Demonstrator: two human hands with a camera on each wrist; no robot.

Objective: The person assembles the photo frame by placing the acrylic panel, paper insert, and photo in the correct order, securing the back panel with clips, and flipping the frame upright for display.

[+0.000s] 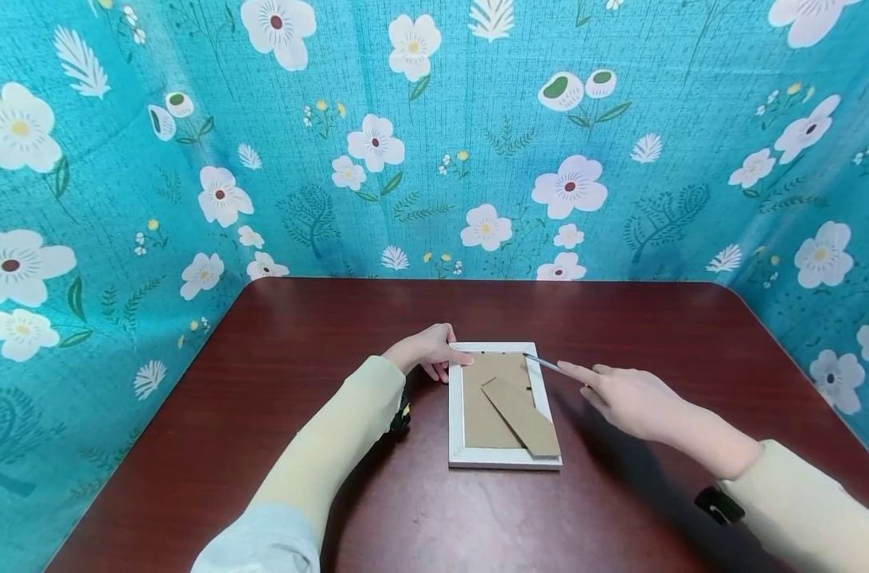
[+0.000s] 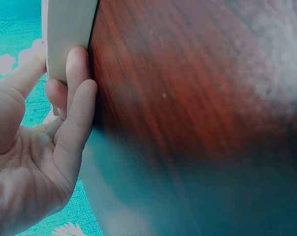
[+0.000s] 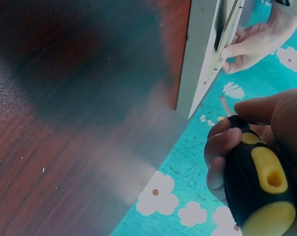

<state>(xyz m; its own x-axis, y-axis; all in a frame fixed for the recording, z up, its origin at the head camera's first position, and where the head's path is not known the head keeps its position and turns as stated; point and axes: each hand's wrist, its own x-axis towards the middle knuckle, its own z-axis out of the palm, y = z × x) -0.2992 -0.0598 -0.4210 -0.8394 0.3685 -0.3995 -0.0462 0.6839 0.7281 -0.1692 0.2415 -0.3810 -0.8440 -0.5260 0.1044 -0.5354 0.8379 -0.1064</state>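
The white rectangular picture frame with brown backing lies back-up about midway between the desk's left and right edges. The left hand grips its left side, seemingly bracing it against the black-and-yellow-handled metal screwdriver that the right hand holds towards its far-right inner corner.

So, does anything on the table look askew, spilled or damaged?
Only the easel leg looks askew, slanting across the backing of the picture frame, its wide end over the lower right corner. That may be its normal design. I see no spill or obvious damage.

Flwr-print cloth behind brn tbl
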